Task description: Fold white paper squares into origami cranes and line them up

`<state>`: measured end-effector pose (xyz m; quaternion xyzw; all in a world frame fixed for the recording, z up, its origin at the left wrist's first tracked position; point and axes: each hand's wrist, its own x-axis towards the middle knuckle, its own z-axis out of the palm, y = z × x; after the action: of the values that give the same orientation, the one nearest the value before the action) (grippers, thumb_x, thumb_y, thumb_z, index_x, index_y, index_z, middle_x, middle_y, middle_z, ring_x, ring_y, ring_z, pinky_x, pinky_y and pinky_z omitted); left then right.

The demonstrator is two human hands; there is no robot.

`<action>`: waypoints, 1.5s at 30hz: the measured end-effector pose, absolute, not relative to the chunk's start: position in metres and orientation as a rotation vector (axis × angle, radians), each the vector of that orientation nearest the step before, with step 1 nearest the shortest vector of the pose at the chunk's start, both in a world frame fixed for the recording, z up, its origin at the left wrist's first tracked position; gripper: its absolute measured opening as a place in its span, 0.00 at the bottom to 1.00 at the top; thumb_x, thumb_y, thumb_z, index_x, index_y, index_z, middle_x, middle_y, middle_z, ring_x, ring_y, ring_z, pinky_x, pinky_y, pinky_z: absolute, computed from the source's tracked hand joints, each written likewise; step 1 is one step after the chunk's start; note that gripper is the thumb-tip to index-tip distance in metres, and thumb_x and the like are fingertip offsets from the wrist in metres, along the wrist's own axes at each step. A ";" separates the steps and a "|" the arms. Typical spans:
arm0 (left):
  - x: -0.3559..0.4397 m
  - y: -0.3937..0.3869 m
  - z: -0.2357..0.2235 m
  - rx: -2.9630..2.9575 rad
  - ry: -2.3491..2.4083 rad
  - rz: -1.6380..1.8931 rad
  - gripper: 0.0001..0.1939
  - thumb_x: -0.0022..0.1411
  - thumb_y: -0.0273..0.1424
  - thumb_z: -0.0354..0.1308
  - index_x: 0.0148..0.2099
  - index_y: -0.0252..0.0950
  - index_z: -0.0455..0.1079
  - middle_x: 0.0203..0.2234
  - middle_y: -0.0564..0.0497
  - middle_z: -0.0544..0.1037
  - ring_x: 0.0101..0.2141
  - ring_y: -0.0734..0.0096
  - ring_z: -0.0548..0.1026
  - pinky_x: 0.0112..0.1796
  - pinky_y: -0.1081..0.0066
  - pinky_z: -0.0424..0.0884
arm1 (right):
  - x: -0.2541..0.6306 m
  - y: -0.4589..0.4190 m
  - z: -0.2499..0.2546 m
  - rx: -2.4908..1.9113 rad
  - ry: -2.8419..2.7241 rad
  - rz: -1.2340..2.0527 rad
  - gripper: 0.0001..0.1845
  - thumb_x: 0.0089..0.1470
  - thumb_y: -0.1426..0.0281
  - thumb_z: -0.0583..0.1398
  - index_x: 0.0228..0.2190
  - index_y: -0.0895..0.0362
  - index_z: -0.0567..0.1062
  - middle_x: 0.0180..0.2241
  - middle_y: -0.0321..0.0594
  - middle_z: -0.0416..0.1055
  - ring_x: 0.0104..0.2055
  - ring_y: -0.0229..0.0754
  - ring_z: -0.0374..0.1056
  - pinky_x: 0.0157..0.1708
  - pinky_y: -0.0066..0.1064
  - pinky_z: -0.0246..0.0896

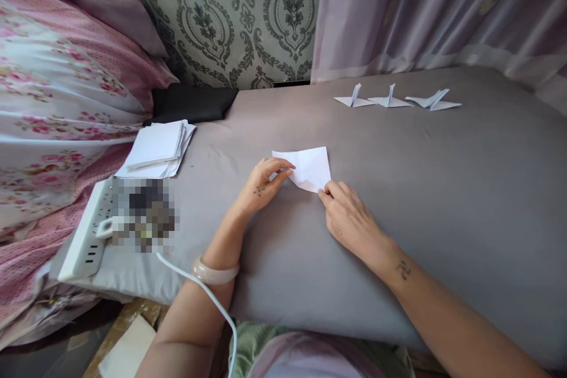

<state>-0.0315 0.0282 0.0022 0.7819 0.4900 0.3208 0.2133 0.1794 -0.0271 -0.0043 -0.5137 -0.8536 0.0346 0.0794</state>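
A partly folded white paper (310, 166) lies on the grey bed sheet (443, 189) in front of me. My left hand (263, 185) rests at the paper's left edge, its fingers curled and pressing on the fold. At the paper's lower right corner my right hand (348, 215) pinches the tip with closed fingers. Both hands touch the same sheet.
A stack of white paper squares (156, 149) lies at the left. Three folded paper birds (394, 99) stand in a row at the back. A white power strip (86, 230) with a cable (208, 295) sits at the left edge. Floral bedding (57, 82) and a black cloth (190, 103) lie behind.
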 end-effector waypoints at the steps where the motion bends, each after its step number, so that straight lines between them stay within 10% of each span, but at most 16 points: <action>1: -0.029 0.030 0.002 2.170 1.326 0.911 0.11 0.67 0.35 0.51 0.43 0.38 0.73 0.40 0.49 0.79 0.41 0.69 0.73 0.43 0.68 0.67 | 0.179 -0.028 -0.004 -1.542 -2.571 0.086 0.19 0.58 0.84 0.46 0.37 0.59 0.74 0.37 0.47 0.67 0.39 0.45 0.60 0.39 0.35 0.54; 19: -0.024 0.038 -0.009 2.071 1.155 0.952 0.14 0.67 0.31 0.47 0.52 0.37 0.66 0.46 0.44 0.74 0.42 0.70 0.72 0.41 0.70 0.70 | 0.171 -0.023 -0.009 -1.557 -2.655 -0.048 0.28 0.57 0.83 0.46 0.58 0.61 0.65 0.39 0.48 0.66 0.39 0.47 0.60 0.36 0.37 0.53; 33: -0.011 0.022 -0.023 1.890 1.427 1.306 0.23 0.55 0.35 0.65 0.48 0.38 0.57 0.47 0.47 0.59 0.34 0.77 0.72 0.35 0.70 0.76 | 0.169 -0.021 -0.004 -1.625 -2.690 -0.010 0.29 0.60 0.80 0.46 0.60 0.54 0.62 0.41 0.48 0.65 0.42 0.47 0.60 0.38 0.35 0.53; 45: -0.012 0.032 -0.011 2.023 1.247 1.110 0.12 0.61 0.34 0.59 0.46 0.36 0.69 0.45 0.46 0.71 0.30 0.79 0.70 0.31 0.75 0.69 | 0.168 -0.020 -0.002 -1.637 -2.691 -0.012 0.29 0.60 0.80 0.45 0.60 0.53 0.63 0.41 0.48 0.65 0.41 0.47 0.60 0.37 0.36 0.52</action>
<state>-0.0116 0.0316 -0.0108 0.7454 0.4597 0.4089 0.2566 0.1681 -0.0204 -0.0024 -0.5197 -0.8543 -0.0037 -0.0043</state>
